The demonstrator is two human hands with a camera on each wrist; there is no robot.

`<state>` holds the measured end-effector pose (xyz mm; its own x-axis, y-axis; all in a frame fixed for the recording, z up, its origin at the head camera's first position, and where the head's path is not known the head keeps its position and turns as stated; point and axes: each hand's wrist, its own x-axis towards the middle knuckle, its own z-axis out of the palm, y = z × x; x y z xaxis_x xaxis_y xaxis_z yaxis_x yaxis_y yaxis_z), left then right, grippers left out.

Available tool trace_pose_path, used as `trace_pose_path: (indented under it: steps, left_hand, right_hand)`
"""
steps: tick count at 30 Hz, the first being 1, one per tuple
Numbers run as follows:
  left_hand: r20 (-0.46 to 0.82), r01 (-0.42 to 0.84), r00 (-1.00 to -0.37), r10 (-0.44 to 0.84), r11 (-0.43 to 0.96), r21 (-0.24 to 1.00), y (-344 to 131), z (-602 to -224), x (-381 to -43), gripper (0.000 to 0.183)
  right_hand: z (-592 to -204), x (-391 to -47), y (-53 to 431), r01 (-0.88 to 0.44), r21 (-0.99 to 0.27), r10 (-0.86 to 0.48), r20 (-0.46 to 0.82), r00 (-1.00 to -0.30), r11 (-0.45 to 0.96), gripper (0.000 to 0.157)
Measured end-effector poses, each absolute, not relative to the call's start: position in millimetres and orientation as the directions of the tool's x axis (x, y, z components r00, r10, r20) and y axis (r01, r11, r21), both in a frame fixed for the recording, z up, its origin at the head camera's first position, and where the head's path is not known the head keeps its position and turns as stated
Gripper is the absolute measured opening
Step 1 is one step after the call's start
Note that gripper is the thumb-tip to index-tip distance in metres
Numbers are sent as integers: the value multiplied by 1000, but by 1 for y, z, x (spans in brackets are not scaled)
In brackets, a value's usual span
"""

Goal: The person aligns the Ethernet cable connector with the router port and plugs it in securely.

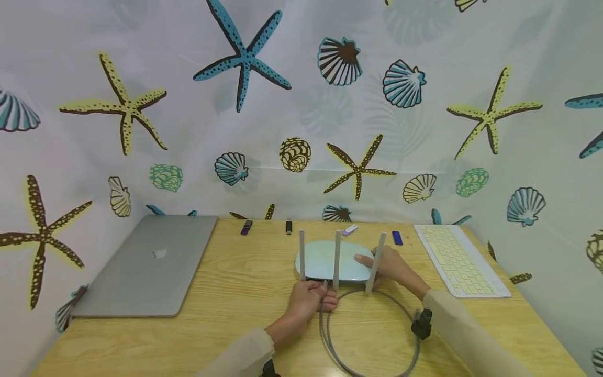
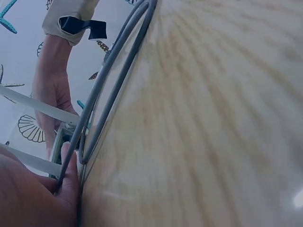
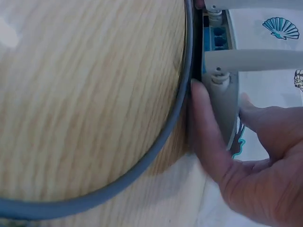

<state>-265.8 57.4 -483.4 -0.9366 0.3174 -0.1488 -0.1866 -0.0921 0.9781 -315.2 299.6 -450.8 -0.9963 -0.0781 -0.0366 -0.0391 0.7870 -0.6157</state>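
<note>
A white router (image 1: 322,256) with upright antennas (image 1: 337,256) sits on the wooden table, its back edge toward me. My left hand (image 1: 306,301) is at that back edge, pinching the end of a grey cable (image 1: 417,343) between thumb and fingers. In the left wrist view the cable runs past the thumb (image 2: 71,172), and its tip is hidden. My right hand (image 1: 388,263) grips the router's right end, thumb on the top and fingers around the side. Blue-edged ports (image 3: 219,40) show between the antennas in the right wrist view.
A closed grey laptop (image 1: 151,267) lies at the left, and a white keyboard (image 1: 461,262) at the right. Several small USB sticks, one of them blue (image 1: 397,238), line the back of the table. The cable loops over the table in front of the router. A patterned curtain (image 1: 282,115) hangs behind.
</note>
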Motion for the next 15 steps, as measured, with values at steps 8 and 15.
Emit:
trace_pose_path:
  steps: [8,15]
  left_hand:
    - [-127,-135,-911,391,6,991,46,-480,-267,27]
    - [-128,-31,-880,458,213,977,22,-466,-262,28]
  right_hand:
    - [-454,-314,298,-37,-686,-62,-12,-998,727,46]
    - [-460,-319,292,32,-735,-45,-85,-995,677,43]
